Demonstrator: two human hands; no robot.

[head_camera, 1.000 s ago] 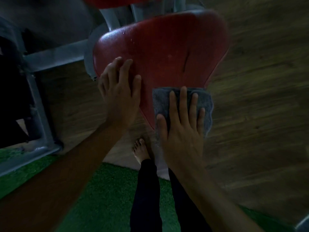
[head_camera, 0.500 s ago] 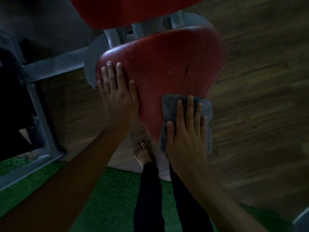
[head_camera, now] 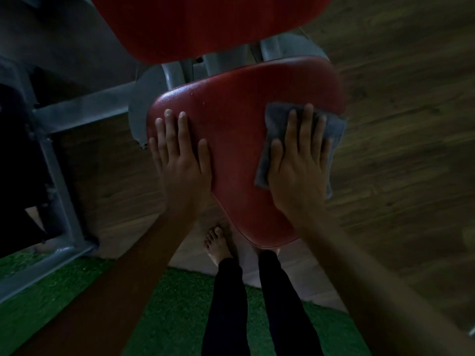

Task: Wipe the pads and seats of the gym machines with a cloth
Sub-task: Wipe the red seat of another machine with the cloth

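A red triangular seat (head_camera: pixel 236 140) of a gym machine fills the middle of the head view, its narrow tip toward me. My left hand (head_camera: pixel 180 160) rests flat on the seat's left edge with straight fingers. A grey cloth (head_camera: pixel 275 124) lies on the right side of the seat, hanging a little over the right edge. My right hand (head_camera: pixel 300 163) presses flat on the cloth, fingers spread and straight. A red back pad (head_camera: pixel 205 24) hangs above the seat at the top.
A grey steel frame (head_camera: pixel 84 109) runs along the left and behind the seat. Wooden floor (head_camera: pixel 411 150) lies to the right. Green turf (head_camera: pixel 77 299) covers the ground near me. My bare foot (head_camera: pixel 217 245) and dark trouser legs stand just below the seat's tip.
My right hand has slid the cloth from the seat's near tip up along the right side toward the wide back. The left hand has stayed on the left edge.
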